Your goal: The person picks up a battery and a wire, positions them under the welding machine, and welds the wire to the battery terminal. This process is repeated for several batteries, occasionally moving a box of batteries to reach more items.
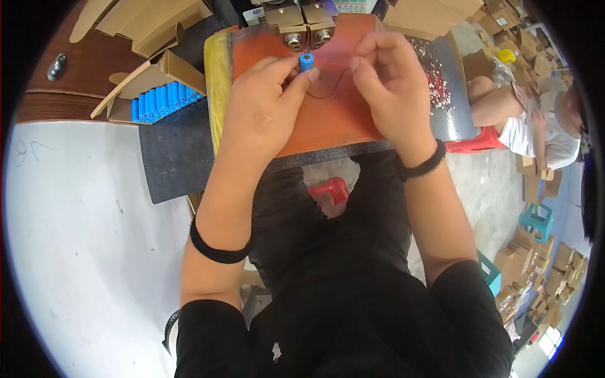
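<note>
My left hand pinches a blue cylindrical battery cell between thumb and fingers, its round end facing up. Just above that end are the two tips of a metal spot-welding head; whether they touch the cell, I cannot make out. A thin dark wire loops from beside the cell over to my right hand. The fingers of that hand are curled, with the wire running to the thumb tip. An orange mat lies beneath both hands.
Left of the mat, an opened cardboard box holds several blue cells. Many red and white wire leads lie on the table's right side. Beyond sits another person, near stacked cartons. Yellow plastic borders the mat.
</note>
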Available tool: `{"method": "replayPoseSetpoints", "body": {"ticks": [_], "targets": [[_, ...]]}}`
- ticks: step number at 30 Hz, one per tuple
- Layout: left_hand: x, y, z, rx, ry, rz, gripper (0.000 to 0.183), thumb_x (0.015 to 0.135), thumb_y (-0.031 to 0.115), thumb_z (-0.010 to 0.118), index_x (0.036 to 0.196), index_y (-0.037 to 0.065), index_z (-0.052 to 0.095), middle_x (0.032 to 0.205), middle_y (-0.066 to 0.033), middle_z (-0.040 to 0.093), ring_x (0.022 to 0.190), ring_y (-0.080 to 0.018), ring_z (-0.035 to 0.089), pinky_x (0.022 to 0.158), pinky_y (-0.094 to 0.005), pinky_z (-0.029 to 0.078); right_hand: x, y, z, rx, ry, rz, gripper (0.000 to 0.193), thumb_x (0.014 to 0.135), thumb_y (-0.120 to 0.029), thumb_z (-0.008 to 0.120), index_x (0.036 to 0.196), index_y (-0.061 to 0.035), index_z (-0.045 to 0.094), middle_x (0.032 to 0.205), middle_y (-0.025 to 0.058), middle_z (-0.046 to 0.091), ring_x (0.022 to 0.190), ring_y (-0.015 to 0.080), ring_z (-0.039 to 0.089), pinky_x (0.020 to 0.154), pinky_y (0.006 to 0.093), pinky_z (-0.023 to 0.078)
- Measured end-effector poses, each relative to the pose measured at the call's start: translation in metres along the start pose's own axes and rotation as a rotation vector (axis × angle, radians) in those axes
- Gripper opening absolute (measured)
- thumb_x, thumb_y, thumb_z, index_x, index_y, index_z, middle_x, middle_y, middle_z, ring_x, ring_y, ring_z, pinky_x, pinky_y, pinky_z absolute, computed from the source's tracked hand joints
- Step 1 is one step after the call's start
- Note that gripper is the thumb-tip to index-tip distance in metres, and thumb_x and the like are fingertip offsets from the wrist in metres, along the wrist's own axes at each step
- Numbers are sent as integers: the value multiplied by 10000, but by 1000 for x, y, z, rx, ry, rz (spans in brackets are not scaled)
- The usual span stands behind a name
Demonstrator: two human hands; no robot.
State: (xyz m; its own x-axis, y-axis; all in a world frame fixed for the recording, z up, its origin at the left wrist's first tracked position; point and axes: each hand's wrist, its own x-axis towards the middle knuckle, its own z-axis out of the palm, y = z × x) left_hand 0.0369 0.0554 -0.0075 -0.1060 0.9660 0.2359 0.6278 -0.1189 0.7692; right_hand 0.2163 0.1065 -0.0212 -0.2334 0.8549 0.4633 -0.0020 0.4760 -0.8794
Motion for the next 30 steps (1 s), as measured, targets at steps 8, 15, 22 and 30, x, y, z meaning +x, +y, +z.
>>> {"method": "replayPoseSetpoints", "body": {"ticks": [8, 15, 22, 30], "targets": [[2, 0, 2, -31, 24, -25, 272, 879, 207, 720, 1041, -11, 700, 844, -183, 642, 738, -300, 637, 674, -365, 489, -2, -6, -2, -61, -54, 69, 186, 931, 16, 615, 1099, -15, 542, 949, -6, 589, 828, 50, 554, 735, 198, 450], [3, -3, 3, -11, 42, -1, 285, 875, 204, 724, 1040, -27, 694, 845, -184, 645, 735, -303, 638, 672, -371, 487, 1, 2, 1, -66, 5, -42, 143, 896, -18, 641, 1026, -43, 585, 744, -3, 603, 665, 45, 547, 609, 209, 451], [-28, -4, -27, -8, 131, 230, 169, 888, 158, 716, 991, 26, 731, 803, -121, 663, 682, -266, 633, 662, -353, 506, -28, -31, -48, 97, 132, 14, 221, 868, 13, 657, 1068, -12, 568, 893, 22, 585, 808, 99, 558, 738, 247, 471], [-10, -144, -127, 972, 113, 140, 300, 869, 184, 723, 1166, 157, 699, 1178, -36, 651, 1066, -253, 606, 907, -407, 477, -123, -55, -205, -812, -245, 549, 104, 905, 22, 577, 997, -26, 577, 826, 41, 551, 761, 104, 522, 668, 253, 431]]}}
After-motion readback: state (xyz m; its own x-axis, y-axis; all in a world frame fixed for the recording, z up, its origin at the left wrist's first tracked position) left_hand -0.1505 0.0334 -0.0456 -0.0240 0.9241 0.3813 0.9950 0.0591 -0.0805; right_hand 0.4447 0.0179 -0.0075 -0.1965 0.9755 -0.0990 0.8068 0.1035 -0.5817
